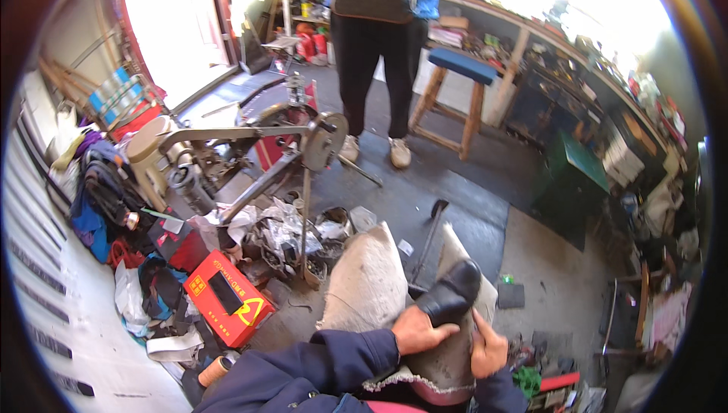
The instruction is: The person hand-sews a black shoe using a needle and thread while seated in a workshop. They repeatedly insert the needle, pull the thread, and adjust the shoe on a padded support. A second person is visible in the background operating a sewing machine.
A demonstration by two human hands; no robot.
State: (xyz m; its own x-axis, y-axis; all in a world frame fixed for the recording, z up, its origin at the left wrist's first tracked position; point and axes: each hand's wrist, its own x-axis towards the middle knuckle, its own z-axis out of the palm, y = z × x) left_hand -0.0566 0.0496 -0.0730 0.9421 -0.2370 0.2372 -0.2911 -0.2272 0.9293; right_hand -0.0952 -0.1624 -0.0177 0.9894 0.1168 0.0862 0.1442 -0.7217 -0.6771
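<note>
My left hand (421,331) grips the near end of a black leather shoe (453,288), which lies at a slant over my canvas-covered right leg. Beside the shoe, my right hand (487,346) has its index finger reaching up along the side and the other fingers curled; what they hold, if anything, is hidden. Worn beige canvas (360,284) with frayed edges covers both legs. A dark metal stand (431,229) rises between them, partly behind the shoe.
A standing person (373,64) faces me near a blue-topped stool (461,64). A cast-metal machine (322,140) occupies the left, above scrap piles and a red box (227,299). A green cabinet (572,178) and cluttered workbench (523,22) line the right and back.
</note>
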